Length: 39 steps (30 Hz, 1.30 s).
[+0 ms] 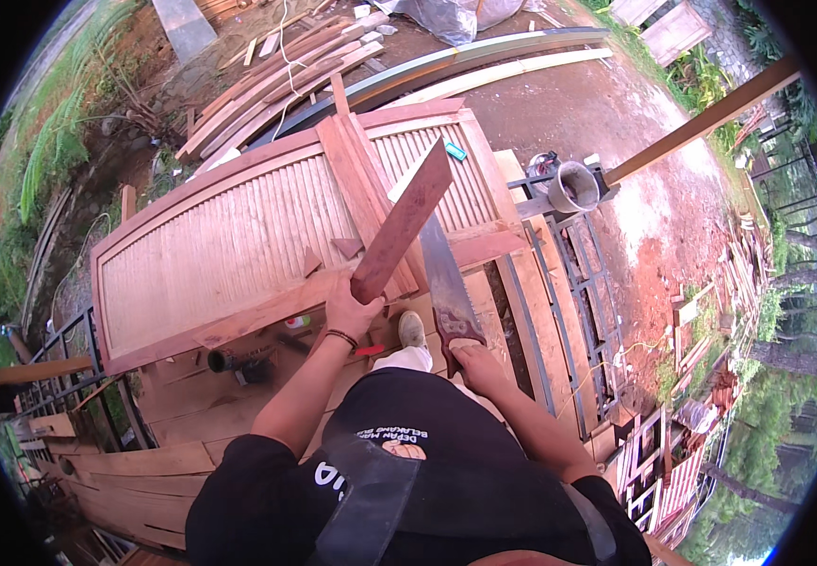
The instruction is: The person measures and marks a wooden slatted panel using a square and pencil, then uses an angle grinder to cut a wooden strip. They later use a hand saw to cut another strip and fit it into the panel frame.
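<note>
My left hand (352, 309) is closed around the lower end of a short reddish-brown board (406, 219), which slants up over a louvered wooden panel (229, 250). In my right hand (476, 360) is a handsaw (448, 288), gripped by its dark wooden handle. Its blade points away from me, just right of the board; whether the two touch I cannot tell. Beneath the board, a long plank (344, 170) lies across the panel. Two small wood offcuts (347, 247) rest on the panel beside my left hand.
A small teal object (455, 151) lies on the panel's right part. Beyond it stands a grey bucket (575, 189) near a wooden post (701, 123). Stacked planks (267, 90) lie at the far side. A dark metal railing (573, 311) runs on the right. My shoe (412, 330) is near the panel's edge.
</note>
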Each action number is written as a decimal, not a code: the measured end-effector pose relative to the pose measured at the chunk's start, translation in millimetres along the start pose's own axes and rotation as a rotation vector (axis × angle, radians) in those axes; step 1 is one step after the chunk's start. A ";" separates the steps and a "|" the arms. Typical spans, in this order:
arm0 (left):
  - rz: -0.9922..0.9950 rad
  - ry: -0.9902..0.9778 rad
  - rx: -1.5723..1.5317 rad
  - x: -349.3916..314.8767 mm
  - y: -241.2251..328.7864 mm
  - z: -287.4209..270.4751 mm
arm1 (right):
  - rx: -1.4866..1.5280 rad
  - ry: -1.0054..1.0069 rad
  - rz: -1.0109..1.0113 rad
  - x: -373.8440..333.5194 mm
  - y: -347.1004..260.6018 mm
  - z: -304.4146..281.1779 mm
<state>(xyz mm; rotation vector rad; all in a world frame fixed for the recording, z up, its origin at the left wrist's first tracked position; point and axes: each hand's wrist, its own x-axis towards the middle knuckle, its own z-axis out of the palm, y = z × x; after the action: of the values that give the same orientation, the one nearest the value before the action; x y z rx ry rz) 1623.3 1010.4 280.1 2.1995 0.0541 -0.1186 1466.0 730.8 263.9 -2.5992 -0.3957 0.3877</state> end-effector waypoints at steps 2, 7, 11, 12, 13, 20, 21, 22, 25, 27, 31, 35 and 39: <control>0.035 0.040 0.087 9.2 17.8 -5.9 | -0.068 -0.035 -0.115 42.4 22.7 -11.2; 0.208 0.125 0.181 16.4 35.5 -10.9 | -0.164 -0.134 -0.274 174.5 56.8 7.3; 0.218 0.144 0.329 12.8 51.0 -3.7 | -0.198 -0.150 -0.345 239.0 71.7 43.7; 0.161 0.131 0.395 9.3 51.8 -4.8 | -0.203 -0.142 -0.377 246.1 72.3 51.7; 0.156 0.125 0.426 10.2 53.1 -3.2 | -0.179 -0.075 -0.427 248.0 78.4 55.8; 0.181 0.034 0.657 33.5 74.0 12.1 | 0.333 -0.190 -0.621 186.5 72.3 -69.6; 0.149 -0.043 0.714 40.7 71.9 17.3 | 0.339 0.063 -0.711 177.1 71.2 -106.4; 0.128 -0.195 0.672 56.1 92.5 22.8 | 0.195 0.183 -0.683 172.0 72.7 -152.7; 0.406 -0.385 0.671 105.2 135.9 50.4 | -0.063 0.246 -0.495 173.1 102.2 -211.4; 0.546 -0.512 0.658 144.4 175.7 71.3 | -0.102 0.180 -0.338 174.3 131.5 -225.5; 0.777 -0.333 0.754 191.0 265.9 96.0 | 0.158 0.216 -0.118 183.3 184.0 -239.5; 0.771 -0.436 -0.335 178.8 403.1 101.3 | 0.463 0.294 0.231 195.2 222.5 -257.8; 0.832 -0.931 -0.904 154.9 471.5 87.9 | 0.523 0.430 0.534 231.3 274.7 -200.1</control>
<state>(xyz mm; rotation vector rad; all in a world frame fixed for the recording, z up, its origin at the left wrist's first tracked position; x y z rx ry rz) 1810.4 660.5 590.8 0.9786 -1.0843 -0.5095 1802.9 495.4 250.5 -2.1464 0.4950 0.0731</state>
